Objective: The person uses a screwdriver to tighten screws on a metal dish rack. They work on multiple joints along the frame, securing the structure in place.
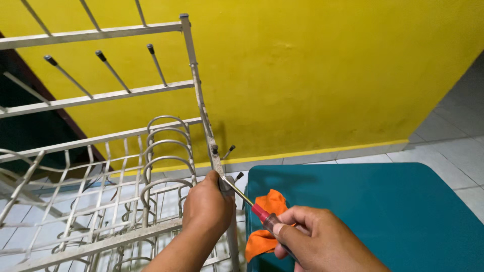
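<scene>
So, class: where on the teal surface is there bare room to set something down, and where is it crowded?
The teal table top is bare from the orange cloth rightward to its far edge. It is crowded at the left corner, around the metal rack post and both hands.

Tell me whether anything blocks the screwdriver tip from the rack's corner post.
Nothing visible does. The right hand holds the screwdriver, and its shaft runs bare up to the rack post, where the left hand grips. The tip sits beside those fingers. The orange cloth lies below on the teal table, off the path.
</scene>
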